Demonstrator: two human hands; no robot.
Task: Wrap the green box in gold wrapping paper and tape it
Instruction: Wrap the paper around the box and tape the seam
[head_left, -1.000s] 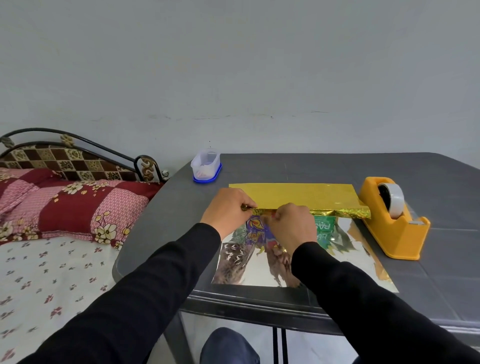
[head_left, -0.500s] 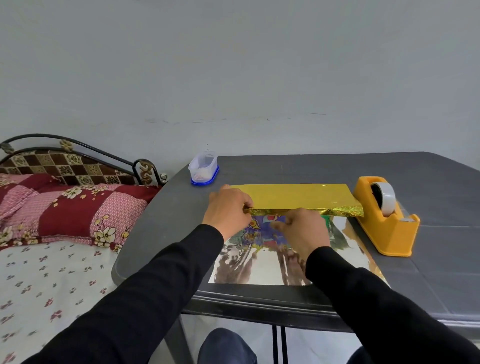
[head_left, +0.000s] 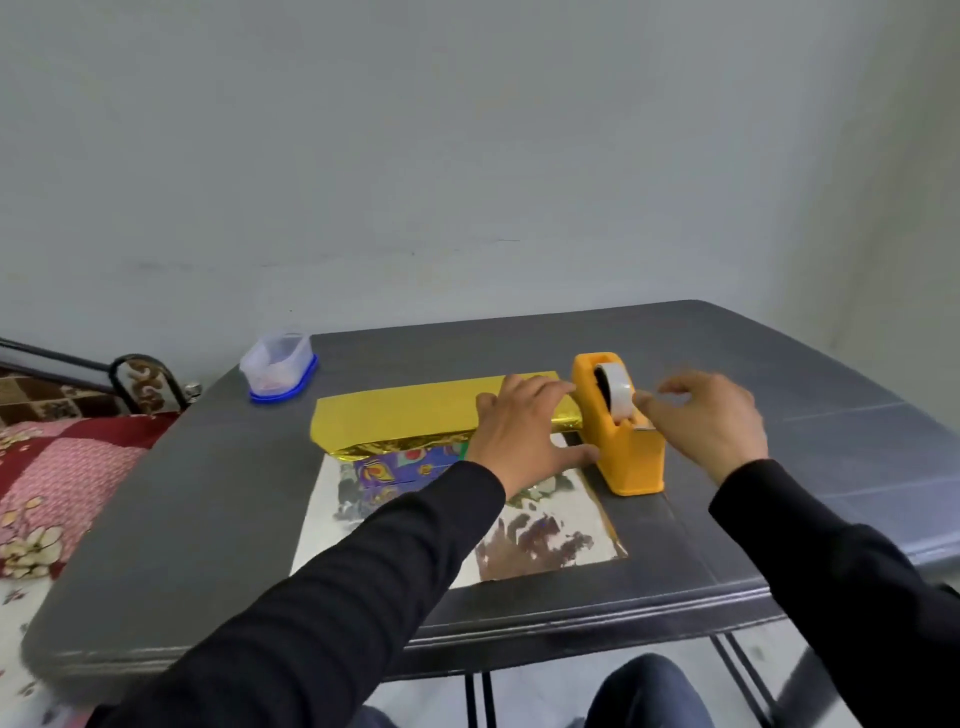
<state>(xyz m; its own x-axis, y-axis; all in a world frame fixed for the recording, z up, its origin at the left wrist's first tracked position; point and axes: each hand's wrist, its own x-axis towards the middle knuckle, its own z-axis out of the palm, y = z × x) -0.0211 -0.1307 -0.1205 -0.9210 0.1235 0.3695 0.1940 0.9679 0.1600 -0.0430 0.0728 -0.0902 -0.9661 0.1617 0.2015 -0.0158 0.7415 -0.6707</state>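
On the dark grey desk (head_left: 519, 332) the gold wrapping paper (head_left: 405, 413) is folded over the far side of the box (head_left: 402, 462), whose near face shows below the gold edge with purple, blue and green print; the sheet's shiny silver underside lies flat on the desk toward the person. The left hand (head_left: 519, 434) rests palm down on the folded gold flap at the right end of the box, fingers straight and lightly spread, the thumb stretched out toward the base of the orange tape dispenser (head_left: 621, 441). That dispenser stands just to the right of the box, touching or almost touching the paper's right edge, with a roll of clear tape (head_left: 615, 389) upright in it. The right hand (head_left: 709, 418) hovers at the dispenser's right side, its fingers curled and its thumb and forefinger meeting at the tape's loose end near the roll; motion blur leaves it unclear how firmly it pinches. A small clear plastic container with a blue lid (head_left: 279, 371) sits upside down at the desk's far left corner, well apart from the box. A bed (head_left: 62, 467) with patterned covers lies to the left of the desk.
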